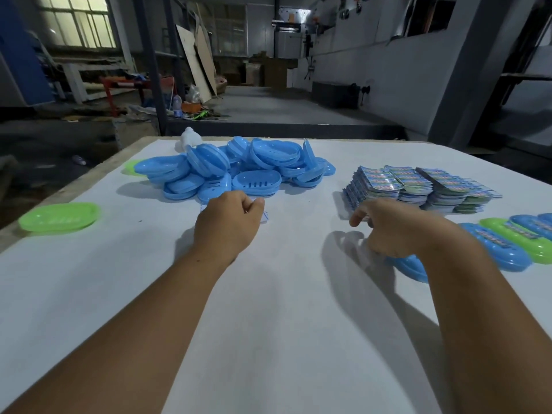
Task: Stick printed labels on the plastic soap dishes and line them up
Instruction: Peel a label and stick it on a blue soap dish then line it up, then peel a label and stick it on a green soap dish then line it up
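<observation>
A heap of blue soap dishes (236,167) lies at the back of the white table (268,309). To its right stand stacks of printed labels (418,186). My left hand (228,224) sits just in front of the heap, fingers curled round a small white-backed label (264,216) whose edges stick out. My right hand (391,228) hovers in front of the label stacks with its fingers loosely curled; whether it holds anything is hidden. Below that hand lies a blue dish (410,268), the near end of a row of labelled blue and green dishes (513,243) running to the right edge.
A green dish (59,217) lies alone near the table's left edge. Another green dish (131,167) peeks out behind the left of the heap. A white object (189,138) stands at the table's far edge. Beyond is a workshop floor with clutter.
</observation>
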